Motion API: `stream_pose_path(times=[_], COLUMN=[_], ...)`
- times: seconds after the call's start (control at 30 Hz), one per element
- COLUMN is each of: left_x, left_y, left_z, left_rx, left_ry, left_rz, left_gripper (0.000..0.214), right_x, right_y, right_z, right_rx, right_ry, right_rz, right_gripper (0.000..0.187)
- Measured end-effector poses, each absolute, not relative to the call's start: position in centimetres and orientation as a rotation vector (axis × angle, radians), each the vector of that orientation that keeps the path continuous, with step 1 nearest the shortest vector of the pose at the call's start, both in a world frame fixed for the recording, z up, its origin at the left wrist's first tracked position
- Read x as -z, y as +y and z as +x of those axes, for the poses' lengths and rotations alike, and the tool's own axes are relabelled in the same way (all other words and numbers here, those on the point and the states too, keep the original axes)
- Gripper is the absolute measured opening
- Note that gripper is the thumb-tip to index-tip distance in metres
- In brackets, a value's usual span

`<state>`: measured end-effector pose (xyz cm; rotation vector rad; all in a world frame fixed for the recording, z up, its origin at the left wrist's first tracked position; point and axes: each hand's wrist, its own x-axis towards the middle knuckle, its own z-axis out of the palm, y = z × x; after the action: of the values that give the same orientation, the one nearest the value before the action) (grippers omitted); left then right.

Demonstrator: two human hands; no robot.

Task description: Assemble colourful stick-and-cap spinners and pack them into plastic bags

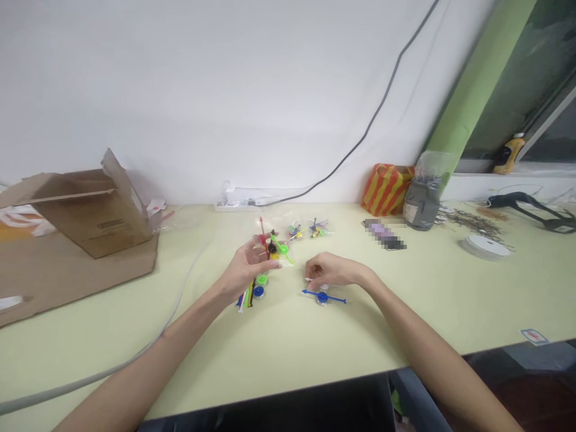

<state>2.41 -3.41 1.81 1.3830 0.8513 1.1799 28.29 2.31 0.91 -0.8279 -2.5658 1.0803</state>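
Fingers of left hand (246, 265) pinch clear bag (288, 260) of arrow spinners (282, 248), 2 o'clock. Right hand (327, 269) bunched at white spinner (324, 287), can't tell if gripping; blue arrow spinner (323, 297) at its 6 o'clock.

Light diffuse, fairly bright across white wall (202, 90) and worktop (427, 288); source out of view. Cable (368, 129) throws a faint wall shadow. Window (508, 90) dark. Wide lens stretches my forearms (180, 336) cornerward. Fine detail soft near my left grip (245, 266); one patch (384, 234) pixelated.
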Motion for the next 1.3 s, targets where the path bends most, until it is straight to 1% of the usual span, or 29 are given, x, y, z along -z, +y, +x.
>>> stream_pose_path(times=[0.07,0.17,0.3,0.37,0.43,0.57,0.77,0.9,1.03,1.1,1.2,1.3], left_x=[-1.8,-1.8,-2.0,-2.2,-2.3,-2.3,-2.4,-2.4,-2.5,-2.6,-2.9,-2.8], left_y=[-3.6,-3.9,-4.2,-4.4,-4.5,-4.5,-4.4,-4.4,-4.5,-4.6,-4.8,-4.8], left_z=[2.5,2.5,2.4,2.4,2.4,2.4,2.6,2.7,2.6,2.6,2.6,2.6], left_rx=[-1.118,-1.010,-0.845,-0.784,-0.744,-0.732,-0.680,-0.662,-0.651,-0.642,-0.628,-0.638], left_ry=[0.852,0.879,0.871,0.880,0.895,0.871,0.789,0.789,0.795,0.794,0.783,0.783], left_rz=[1.378,1.389,1.418,1.427,1.445,1.482,1.530,1.553,1.546,1.540,1.539,1.565], left_gripper=[0.078,0.079,0.076,0.075,0.074,0.073,0.069,0.072,0.072,0.073,0.077,0.073], right_x=[-0.8,-1.5,-2.6,-2.9,-3.1,-3.4,-4.0,-4.6,-4.5,-4.3,-3.9,-3.5], right_y=[2.4,2.8,3.5,3.7,3.6,2.6,0.8,0.1,0.1,0.1,-0.1,-0.5], right_z=[28.0,28.1,28.9,29.3,29.3,28.6,27.4,27.3,27.5,27.3,26.8,26.1], right_rx=[-0.976,-0.781,-0.553,-0.552,-0.636,-0.807,-0.867,-0.905,-0.886,-0.848,-0.800,-0.808], right_ry=[-2.547,-2.292,-1.623,-1.362,-1.254,-1.380,-1.714,-1.872,-1.975,-2.000,-1.944,-1.864], right_rz=[-0.836,-0.870,-0.856,-0.766,-0.669,-0.603,-0.582,-0.477,-0.503,-0.545,-0.589,-0.597], right_gripper=[0.004,0.014,0.031,0.035,0.036,0.033,0.028,0.029,0.030,0.029,0.023,0.023])
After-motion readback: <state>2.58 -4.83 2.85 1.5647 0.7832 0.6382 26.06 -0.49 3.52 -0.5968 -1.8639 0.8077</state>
